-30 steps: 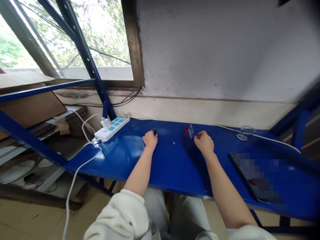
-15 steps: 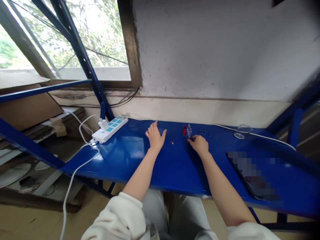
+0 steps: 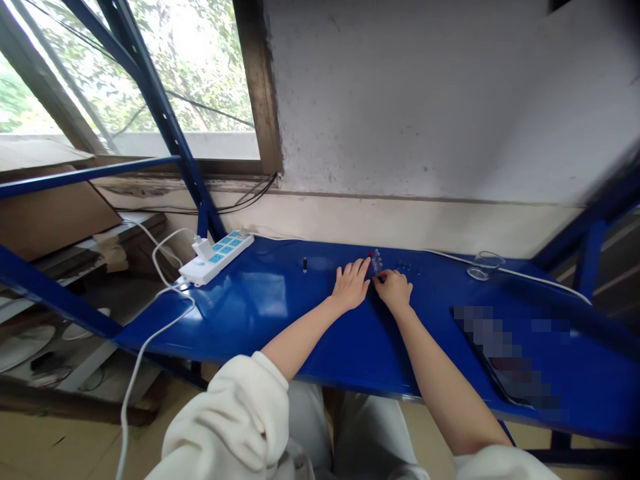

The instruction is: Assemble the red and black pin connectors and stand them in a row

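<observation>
On the glossy blue metal tabletop (image 3: 360, 353), a small, knobbly strip of translucent plastic (image 3: 377, 261) stands between and just beyond the person's two hands. The right hand (image 3: 394, 291) is at the strip's near end, thumb and forefinger drawn narrow; whether anything is pinched there cannot be told. The left hand (image 3: 351, 285), palm down with fingers extended and loosely spread, lies to the strip's left, its forefinger reaching to a small bright-red piece (image 3: 371, 254) close against the strip; contact is unclear. With parts this small, it would likely pay to steady the strip with one hand, work with the fingertips of the other, and keep both wrists low. Care seems wise around the tiny dark slender pieces (image 3: 404, 265) right of the strip, which a sleeve or knuckle could scatter. A short black cylinder (image 3: 305, 265) stands well left of the strip. Farther left, the white power strip with blue sockets (image 3: 217, 260) shows no readable lettering, and the dark flat device (image 3: 475, 347), nearer the person and right of the strip, is masked by blurred blocks, so no brand can be read.
</observation>
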A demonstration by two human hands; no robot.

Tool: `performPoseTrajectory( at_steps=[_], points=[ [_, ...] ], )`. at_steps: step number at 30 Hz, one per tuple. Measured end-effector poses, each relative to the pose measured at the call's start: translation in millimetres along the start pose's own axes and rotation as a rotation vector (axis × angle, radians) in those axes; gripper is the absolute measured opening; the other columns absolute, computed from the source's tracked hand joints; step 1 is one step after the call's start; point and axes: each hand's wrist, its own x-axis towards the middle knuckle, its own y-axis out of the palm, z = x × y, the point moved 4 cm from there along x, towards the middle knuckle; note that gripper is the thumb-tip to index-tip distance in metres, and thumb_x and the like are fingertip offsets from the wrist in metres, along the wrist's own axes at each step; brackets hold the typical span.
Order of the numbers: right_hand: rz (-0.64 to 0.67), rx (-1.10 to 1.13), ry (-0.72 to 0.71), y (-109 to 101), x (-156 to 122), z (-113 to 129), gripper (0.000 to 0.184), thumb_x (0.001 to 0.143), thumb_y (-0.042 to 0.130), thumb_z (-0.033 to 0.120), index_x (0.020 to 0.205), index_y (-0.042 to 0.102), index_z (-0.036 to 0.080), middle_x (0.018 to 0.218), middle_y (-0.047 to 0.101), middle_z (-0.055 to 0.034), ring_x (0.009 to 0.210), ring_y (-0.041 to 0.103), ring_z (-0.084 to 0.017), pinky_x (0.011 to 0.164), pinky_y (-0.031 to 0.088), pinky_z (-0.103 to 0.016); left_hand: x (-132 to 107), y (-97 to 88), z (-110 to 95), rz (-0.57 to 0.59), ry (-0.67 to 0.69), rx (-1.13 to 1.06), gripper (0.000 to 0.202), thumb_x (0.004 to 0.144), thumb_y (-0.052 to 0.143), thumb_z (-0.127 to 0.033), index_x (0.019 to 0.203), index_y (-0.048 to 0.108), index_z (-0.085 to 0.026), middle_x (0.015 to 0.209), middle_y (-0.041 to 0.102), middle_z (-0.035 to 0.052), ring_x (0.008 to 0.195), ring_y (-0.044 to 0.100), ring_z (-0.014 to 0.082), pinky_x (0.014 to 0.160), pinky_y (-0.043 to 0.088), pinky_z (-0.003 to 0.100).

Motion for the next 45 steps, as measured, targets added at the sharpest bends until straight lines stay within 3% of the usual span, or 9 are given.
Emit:
performPoseTrajectory(
  at_steps=[6,11,14,23,27,32,40,45],
  points=[
    [-0.02,0.022,-0.016,2.1,1.8,-0.9,0.023,0.074,0.051,0.033,0.087,0.063,0.018,0.094,0.06,-0.0117,0.092,0.051,-0.026,0.074,0.037,-0.041,12.2,8.6,5.7,0.008,-0.035,0.005,0.045,0.085,0.038,-0.028,0.129,0.034,-0.024,0.134,0.036,0.0097,0.115,0.036,0.0265,0.09,0.03,0.045],
    [-0.027,0.028,-0.012,2.4,2.3,-0.2,0.022,0.075,0.051,0.032,0.087,0.062,0.018,0.094,0.06,-0.0112,0.092,0.051,-0.026,0.074,0.036,-0.041,15.7,-0.2,9.1,-0.065,-0.068,-0.016,0.02,0.086,0.041,-0.026,0.096,0.056,-0.018,0.103,0.055,0.0085,0.099,0.046,0.0215,0.085,0.03,0.038],
    [-0.004,0.031,-0.008,2.8,2.7,0.2,0.023,0.075,0.05,0.032,0.089,0.062,0.018,0.096,0.06,-0.0115,0.093,0.051,-0.027,0.074,0.037,-0.041,14.3,-7.7,15.7,-0.098,-0.134,-0.063,0.015,0.084,0.045,-0.026,0.086,0.059,-0.019,0.093,0.058,0.0058,0.093,0.047,0.0204,0.081,0.029,0.037],
    [-0.013,0.039,0.002,4.2,3.4,0.4,0.021,0.075,0.049,0.03,0.085,0.062,0.018,0.095,0.06,-0.0103,0.091,0.051,-0.025,0.073,0.037,-0.041,-2.3,-43.7,34.0,-0.209,-0.273,-0.269,0.011,0.078,0.056,-0.029,0.084,0.062,-0.022,0.082,0.062,0.0016,0.083,0.052,0.0169,0.079,0.029,0.033],
    [-0.042,0.056,-0.002,4.9,2.3,-0.2,0.02,0.074,0.05,0.03,0.083,0.063,0.018,0.092,0.061,-0.01,0.089,0.051,-0.024,0.073,0.036,-0.039,-16.1,-45.3,39.6,-0.313,-0.327,-0.333,0.011,0.078,0.056,-0.03,0.079,0.062,-0.021,0.077,0.062,0.0003,0.079,0.053,0.0155,0.078,0.03,0.032],
    [-0.031,0.102,0.013,4.9,3.3,-1.6,0.017,0.074,0.049,0.029,0.078,0.063,0.019,0.087,0.062,-0.0066,0.084,0.053,-0.022,0.071,0.035,-0.036,-26.6,-44.8,38.1,-0.357,-0.335,-0.347,0.012,0.078,0.056,-0.03,0.078,0.062,-0.02,0.077,0.063,0.0003,0.079,0.054,0.0149,0.08,0.031,0.031],
    [0.01,0.228,-0.317,-5.7,-12.9,31.7,0.015,0.073,0.051,0.031,0.071,0.061,0.02,0.074,0.061,-0.0009,0.072,0.054,-0.015,0.062,0.03,-0.027,-27.7,-49.7,27.6,-0.365,-0.288,-0.373,0.014,0.079,0.054,-0.032,0.081,0.063,-0.021,0.079,0.064,-0.0002,0.078,0.054,0.0142,0.081,0.029,0.032],
    [0.014,0.208,-0.376,-7.4,-17.8,38.1,0.013,0.073,0.05,0.027,0.069,0.059,0.019,0.072,0.06,-0.001,0.069,0.053,-0.014,0.061,0.027,-0.026,-28.5,-53.0,28.9,-0.396,-0.322,-0.386,0.015,0.081,0.052,-0.031,0.083,0.062,-0.02,0.084,0.064,0.0009,0.08,0.054,0.0143,0.083,0.03,0.032]
  ],
)
